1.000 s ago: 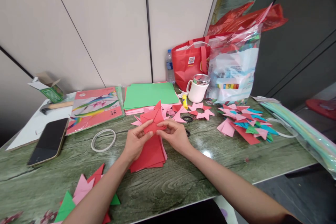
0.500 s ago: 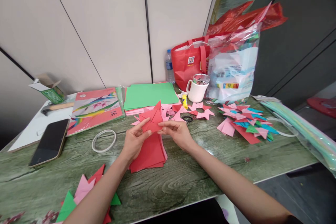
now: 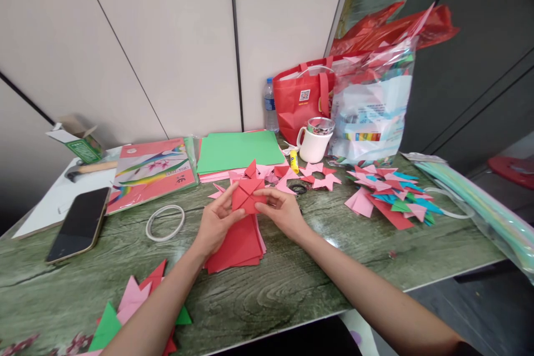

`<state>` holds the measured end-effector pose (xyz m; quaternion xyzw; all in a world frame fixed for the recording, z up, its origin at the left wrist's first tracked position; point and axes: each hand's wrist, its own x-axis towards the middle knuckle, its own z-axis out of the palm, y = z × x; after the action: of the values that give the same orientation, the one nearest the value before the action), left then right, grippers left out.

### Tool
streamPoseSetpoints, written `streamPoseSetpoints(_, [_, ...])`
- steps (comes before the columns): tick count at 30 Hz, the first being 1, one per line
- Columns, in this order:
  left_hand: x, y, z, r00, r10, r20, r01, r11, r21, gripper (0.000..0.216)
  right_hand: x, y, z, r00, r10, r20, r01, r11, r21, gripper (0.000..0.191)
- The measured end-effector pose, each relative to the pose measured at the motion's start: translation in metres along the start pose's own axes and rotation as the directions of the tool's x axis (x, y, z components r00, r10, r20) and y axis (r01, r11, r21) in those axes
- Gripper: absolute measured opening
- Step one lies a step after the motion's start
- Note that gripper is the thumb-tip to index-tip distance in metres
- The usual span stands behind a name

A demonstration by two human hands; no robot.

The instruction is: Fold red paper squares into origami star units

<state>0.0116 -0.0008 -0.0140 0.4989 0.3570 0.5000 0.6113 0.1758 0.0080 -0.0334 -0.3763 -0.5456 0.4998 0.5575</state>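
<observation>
Pinching red folded paper (image 3: 248, 194), creases seemingly crossing, both hands' grip

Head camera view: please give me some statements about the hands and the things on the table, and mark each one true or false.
1. Both the left hand and the right hand hold the folded red paper. True.
2. The phone lies right of the white mug. False: it lies far left; the white mug stands to the right.
3. A stack of red sheets lies under the hands. True.
4. The top sheet at the back is blue. False: the green sheet is on top.
</observation>
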Motion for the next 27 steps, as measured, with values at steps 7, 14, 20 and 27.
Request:
streamPoseSetpoints(7, [0.000, 0.004, 0.001, 1.000, 0.007, 0.014, -0.006, 0.997, -0.079, 0.086, -0.003, -0.002, 0.001, 1.000, -0.011, 0.017, 0.010, 0.997, 0.071, 0.035])
streamPoseSetpoints(14, [0.001, 0.003, -0.001, 0.996, -0.090, -0.028, 0.087, 0.992, -0.090, 0.085, -0.001, -0.002, -0.001, 0.994, -0.025, 0.106, 0.022, 0.999, 0.037, 0.047])
streamPoseSetpoints(20, [0.003, -0.004, -0.004, 0.974, -0.106, -0.201, 0.084, 0.990, -0.115, 0.059, -0.002, -0.001, 0.001, 1.000, -0.021, 0.021, 0.020, 0.999, 0.034, 0.040])
streamPoseSetpoints(27, [0.004, -0.007, -0.005, 0.960, -0.107, -0.258, 0.083, 0.991, -0.103, 0.031, -0.003, -0.002, 0.003, 0.999, 0.032, 0.027, -0.032, 0.999, 0.018, 0.040])
